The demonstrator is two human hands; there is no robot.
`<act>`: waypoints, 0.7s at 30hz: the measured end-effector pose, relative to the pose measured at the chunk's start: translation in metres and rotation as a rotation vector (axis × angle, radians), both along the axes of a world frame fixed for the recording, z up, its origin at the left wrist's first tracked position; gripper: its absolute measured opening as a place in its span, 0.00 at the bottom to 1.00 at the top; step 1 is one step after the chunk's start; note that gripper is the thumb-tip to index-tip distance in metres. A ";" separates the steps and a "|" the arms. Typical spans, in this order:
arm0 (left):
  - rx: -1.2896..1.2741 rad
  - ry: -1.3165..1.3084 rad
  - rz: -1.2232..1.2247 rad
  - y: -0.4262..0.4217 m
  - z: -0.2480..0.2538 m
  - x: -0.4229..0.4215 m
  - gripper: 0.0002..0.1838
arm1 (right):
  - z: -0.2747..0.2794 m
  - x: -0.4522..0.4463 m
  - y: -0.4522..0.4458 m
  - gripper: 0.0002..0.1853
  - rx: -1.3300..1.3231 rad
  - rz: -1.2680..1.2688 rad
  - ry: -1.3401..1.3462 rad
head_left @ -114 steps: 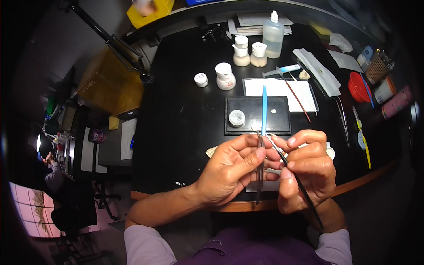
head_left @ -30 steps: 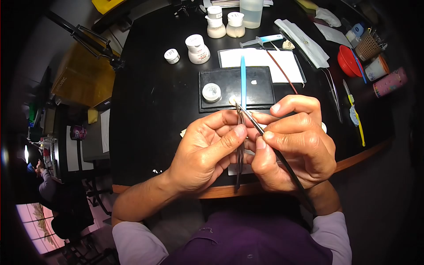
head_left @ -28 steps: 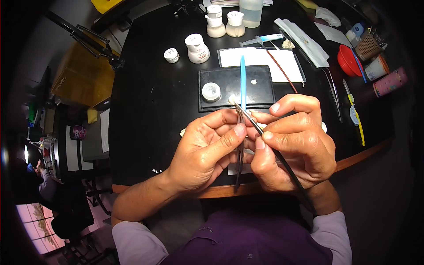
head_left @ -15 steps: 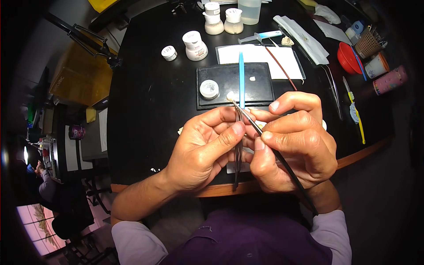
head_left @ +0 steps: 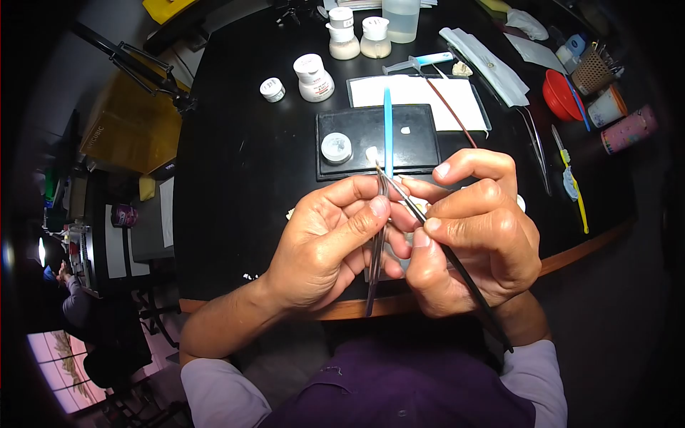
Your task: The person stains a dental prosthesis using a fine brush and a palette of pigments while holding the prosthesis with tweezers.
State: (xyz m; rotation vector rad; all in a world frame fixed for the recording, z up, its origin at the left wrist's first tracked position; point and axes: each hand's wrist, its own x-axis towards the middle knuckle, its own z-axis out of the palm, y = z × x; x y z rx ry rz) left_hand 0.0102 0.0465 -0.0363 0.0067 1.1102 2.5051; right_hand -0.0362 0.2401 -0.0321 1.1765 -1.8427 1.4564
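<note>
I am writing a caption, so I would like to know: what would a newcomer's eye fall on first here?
Probably the brightly lit centre: there the left hand holds tweezers and the right hand a thin black tool, their tips very close together. Next, likely the blue stick crossing the black tray just beyond, and the red bowl toward the right side of the table.

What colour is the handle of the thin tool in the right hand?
The handle is black; the head view shows it best.
</note>
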 end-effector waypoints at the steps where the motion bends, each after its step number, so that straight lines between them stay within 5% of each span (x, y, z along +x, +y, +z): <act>1: 0.008 -0.005 -0.003 0.000 0.000 0.000 0.15 | 0.000 -0.001 0.001 0.13 -0.003 -0.004 0.000; 21: 0.090 -0.087 -0.015 -0.003 0.004 -0.001 0.18 | 0.002 -0.004 -0.002 0.12 0.010 -0.062 -0.011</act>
